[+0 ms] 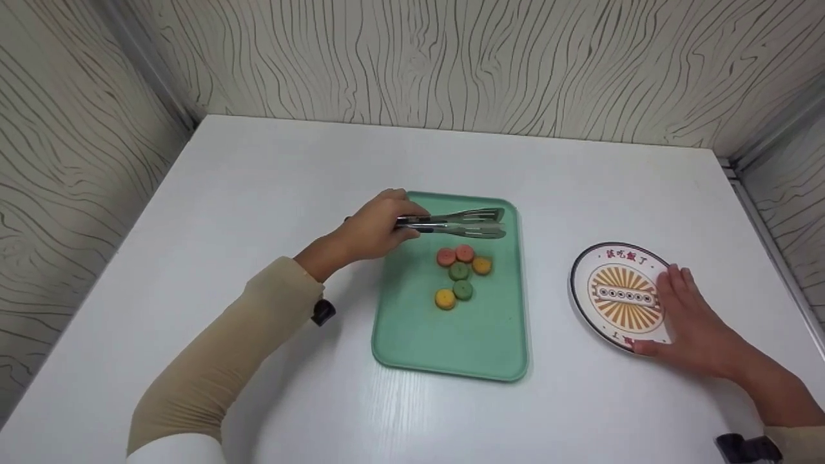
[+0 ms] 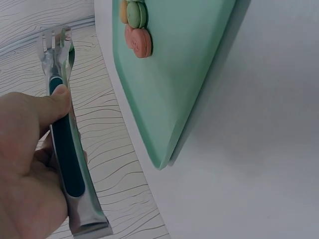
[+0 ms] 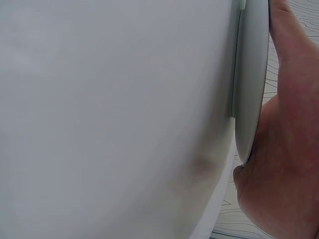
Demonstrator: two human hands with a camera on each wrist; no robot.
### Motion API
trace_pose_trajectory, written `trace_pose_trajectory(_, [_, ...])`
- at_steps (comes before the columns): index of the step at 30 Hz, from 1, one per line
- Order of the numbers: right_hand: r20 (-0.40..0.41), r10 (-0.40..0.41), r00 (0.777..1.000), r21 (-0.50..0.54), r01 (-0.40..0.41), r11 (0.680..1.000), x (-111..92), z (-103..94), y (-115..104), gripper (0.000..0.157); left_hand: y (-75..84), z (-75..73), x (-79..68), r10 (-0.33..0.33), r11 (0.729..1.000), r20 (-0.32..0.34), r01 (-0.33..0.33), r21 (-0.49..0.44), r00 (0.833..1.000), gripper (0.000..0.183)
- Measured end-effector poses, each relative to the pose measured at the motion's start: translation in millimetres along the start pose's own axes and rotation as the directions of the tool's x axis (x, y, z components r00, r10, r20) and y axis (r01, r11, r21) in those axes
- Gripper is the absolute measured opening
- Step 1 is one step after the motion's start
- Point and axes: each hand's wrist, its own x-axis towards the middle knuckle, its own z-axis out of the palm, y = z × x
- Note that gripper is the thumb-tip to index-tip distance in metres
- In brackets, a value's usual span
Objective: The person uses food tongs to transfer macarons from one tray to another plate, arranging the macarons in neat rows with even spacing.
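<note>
In the head view my left hand (image 1: 377, 225) grips a pair of metal tongs (image 1: 451, 222) over the far part of a green tray (image 1: 451, 341). The tongs' slotted tips point right and stand slightly apart, with nothing between them. Dark inlay shows on the tongs' handle (image 2: 67, 154) in the left wrist view, under my thumb. Pink, green and yellow macarons (image 1: 463, 290) lie clustered mid-tray, nearer me than the tongs. On the right, my right hand (image 1: 696, 328) holds a round patterned plate (image 1: 586, 303) by its rim, thumb on the near side and fingers on the right.
A white table (image 1: 290, 161) carries the tray and the plate, with a strip of tabletop between them. Wood-grain patterned panels (image 1: 451, 64) stand behind the table and along both sides.
</note>
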Motion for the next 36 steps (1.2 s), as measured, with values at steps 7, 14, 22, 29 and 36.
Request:
trace_pose_trajectory(7, [-0.004, -0.001, 1.000, 0.003, 0.001, 1.000, 0.4, -0.3, -0.6, 0.121, 6.2, 4.7, 10.6, 0.012, 1.000, 0.011, -0.012, 0.004, 1.000, 0.027])
trace_pose_trajectory(14, [-0.005, -0.009, 1.000, 0.008, 0.009, 1.000, 0.3, 0.2, -0.4, 0.121, 11.5, 8.1, 21.3, 0.011, 1.000, 0.027, -0.012, 0.017, 1.000, 0.027])
trace_pose_trajectory(22, [-0.012, -0.011, 1.000, 0.027, 0.012, 1.000, -0.6, -0.4, -0.5, 0.121, 19.8, 13.9, 36.1, 0.003, 1.000, 0.042, -0.004, 0.030, 0.999, 0.027])
trace_pose_trajectory(29, [-0.012, -0.015, 1.000, 0.025, 0.015, 1.000, 0.6, 0.4, -0.1, 0.121, 30.8, 21.3, 50.6, 0.029, 1.000, 0.054, -0.029, -0.004, 0.998, 0.029])
trace_pose_trajectory(36, [-0.024, -0.031, 0.999, -0.001, 0.031, 1.000, -0.1, 0.0, -0.3, 0.122, 41.7, 26.9, 64.4, 0.042, 0.999, 0.069, -0.040, -0.024, 0.997, 0.028])
